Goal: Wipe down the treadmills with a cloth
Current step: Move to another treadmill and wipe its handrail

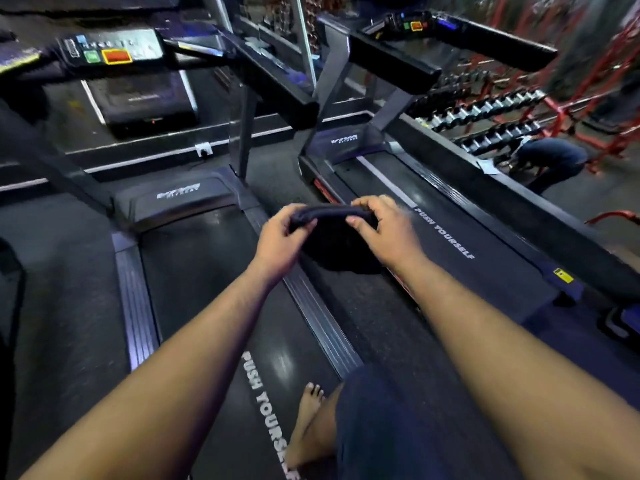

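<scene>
Dark cloth, seemingly folded, is gripped at its top edge by left hand and right hand.

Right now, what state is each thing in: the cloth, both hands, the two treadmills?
cloth: bunched, held up between both hands, touching no treadmill
left hand: grips the cloth's left end
right hand: grips the cloth's right end
left treadmill: belt bare, person's bare foot on it
right treadmill: belt bare, nobody on it
</scene>
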Available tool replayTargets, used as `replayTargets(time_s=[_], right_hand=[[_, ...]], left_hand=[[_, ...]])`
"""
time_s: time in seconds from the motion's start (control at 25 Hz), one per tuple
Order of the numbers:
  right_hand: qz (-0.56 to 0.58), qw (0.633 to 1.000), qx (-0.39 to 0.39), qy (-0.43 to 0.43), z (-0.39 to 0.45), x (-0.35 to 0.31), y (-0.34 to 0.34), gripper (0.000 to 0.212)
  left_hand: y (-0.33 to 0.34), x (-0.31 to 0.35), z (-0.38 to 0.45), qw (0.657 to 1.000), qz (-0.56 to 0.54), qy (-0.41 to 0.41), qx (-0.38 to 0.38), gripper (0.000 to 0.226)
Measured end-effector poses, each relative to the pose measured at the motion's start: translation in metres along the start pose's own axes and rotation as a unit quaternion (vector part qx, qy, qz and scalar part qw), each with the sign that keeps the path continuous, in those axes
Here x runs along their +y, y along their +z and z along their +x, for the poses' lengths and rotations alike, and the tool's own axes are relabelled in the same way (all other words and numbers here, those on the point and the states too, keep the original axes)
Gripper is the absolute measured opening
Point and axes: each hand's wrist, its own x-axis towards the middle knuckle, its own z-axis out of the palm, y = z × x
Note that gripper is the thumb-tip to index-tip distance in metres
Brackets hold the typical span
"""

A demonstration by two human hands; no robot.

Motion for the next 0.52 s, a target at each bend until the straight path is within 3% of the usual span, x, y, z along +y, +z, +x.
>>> replayTargets(time_s=[0.12,0.24,0.32,0.4,0.52], right_hand=[[-0.018,1.000,0.018,-0.015,-0.073,-0.015,-0.041,0.035],[0.035,0.999,0.018,0.031,-0.104,-0.028,-0.080,0.020],[0.150,0.985,-0.006,0.089,-0.117,-0.034,-0.102,0.022],[0.225,0.967,-0.032,0.113,-0.130,-0.028,-0.119,0.029],[0.277,0.946,-0.109,0.127,-0.147,-0.007,-0.143,0.024]], left_hand=[[0.021,0.042,-0.066,0.994,-0.093,-0.003,0.052,0.017],[0.036,0.077,-0.098,0.990,-0.131,-0.032,0.041,0.032],[0.051,0.090,-0.117,0.996,-0.072,-0.030,0.043,0.051],[0.072,0.103,-0.134,0.999,0.023,0.040,0.006,0.061],[0.106,0.121,-0.133,0.980,0.120,0.128,-0.089,0.054]])
